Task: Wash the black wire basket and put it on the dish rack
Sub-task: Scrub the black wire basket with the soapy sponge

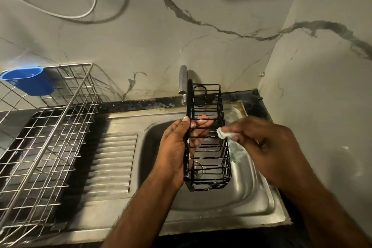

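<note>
Head camera view, looking down at a steel sink (259,197) against a marble-patterned wall. A person's left hand (181,145) grips the black wire basket (208,137) by its solid back edge, holding it on end above the sink bowl, just in front of the tap (182,81). Their right hand (267,143) pinches a pale green, soapy cloth or sponge (231,147) against the basket's right side. Flecks of suds cling to the wires, so this looks like the scrubbing step. No water appears to be running. Rinsing likely comes next, then a move left to the dish rack (46,137), which carries a blue cutlery holder (30,80).
</note>
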`<action>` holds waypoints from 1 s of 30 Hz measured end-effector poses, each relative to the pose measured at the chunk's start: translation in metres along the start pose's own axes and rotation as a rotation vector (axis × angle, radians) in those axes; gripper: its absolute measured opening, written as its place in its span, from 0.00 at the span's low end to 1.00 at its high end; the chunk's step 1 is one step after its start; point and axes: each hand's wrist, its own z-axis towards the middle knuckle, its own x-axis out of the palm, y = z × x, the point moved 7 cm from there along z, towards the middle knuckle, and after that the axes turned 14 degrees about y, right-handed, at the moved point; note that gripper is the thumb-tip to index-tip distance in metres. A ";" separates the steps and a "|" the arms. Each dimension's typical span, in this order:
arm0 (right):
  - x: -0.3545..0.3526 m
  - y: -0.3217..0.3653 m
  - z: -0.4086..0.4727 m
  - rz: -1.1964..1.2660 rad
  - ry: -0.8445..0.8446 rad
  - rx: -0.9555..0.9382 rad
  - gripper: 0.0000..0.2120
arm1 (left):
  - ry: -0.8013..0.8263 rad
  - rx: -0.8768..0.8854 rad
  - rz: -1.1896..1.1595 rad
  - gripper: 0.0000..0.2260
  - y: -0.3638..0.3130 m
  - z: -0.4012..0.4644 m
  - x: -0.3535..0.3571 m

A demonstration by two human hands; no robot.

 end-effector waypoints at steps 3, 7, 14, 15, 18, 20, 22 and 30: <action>0.017 0.013 0.011 -0.066 0.084 0.023 0.15 | -0.003 -0.031 0.018 0.12 0.003 -0.004 0.004; 0.049 0.022 0.018 -0.086 0.239 0.020 0.17 | 0.025 -0.044 0.004 0.14 0.005 -0.007 0.007; 0.044 0.009 0.019 0.016 0.133 0.192 0.06 | 0.048 -0.022 0.088 0.09 0.004 -0.012 0.011; 0.040 0.008 0.018 0.037 0.081 0.197 0.06 | 0.068 -0.022 0.105 0.09 0.003 -0.012 0.013; 0.029 0.013 0.013 0.005 -0.034 0.124 0.07 | 0.101 -0.026 0.128 0.10 -0.002 -0.013 0.017; 0.031 0.017 0.010 -0.058 0.040 0.048 0.08 | 0.083 -0.022 0.103 0.11 -0.003 -0.012 0.015; 0.034 0.015 0.007 -0.086 0.158 0.018 0.10 | 0.070 -0.006 0.071 0.09 -0.003 -0.011 0.012; 0.023 0.007 0.006 -0.030 0.103 0.046 0.08 | 0.104 0.007 0.158 0.14 -0.008 -0.013 0.018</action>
